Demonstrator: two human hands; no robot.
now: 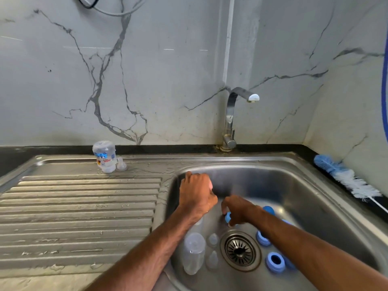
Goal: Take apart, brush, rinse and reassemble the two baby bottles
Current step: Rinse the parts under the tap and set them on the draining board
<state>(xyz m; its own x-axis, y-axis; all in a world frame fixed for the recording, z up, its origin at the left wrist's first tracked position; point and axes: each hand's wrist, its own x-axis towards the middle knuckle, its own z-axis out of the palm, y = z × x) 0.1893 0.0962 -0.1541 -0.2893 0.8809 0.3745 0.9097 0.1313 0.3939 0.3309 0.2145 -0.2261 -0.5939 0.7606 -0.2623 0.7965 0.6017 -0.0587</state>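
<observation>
Right hand (239,208) pinches a round blue ring (228,217); left hand (197,194) curled, contents unclear.

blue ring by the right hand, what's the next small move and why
Probably lift the small blue plastic ring off the floor of the steel sink: the right hand already pinches it, and no water runs from the chrome tap yet.

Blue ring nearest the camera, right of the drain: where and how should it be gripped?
Pinch the blue ring across its outer wall, from above on the drain side: it lies flat, hole up, and the right forearm crowds its right.
</observation>
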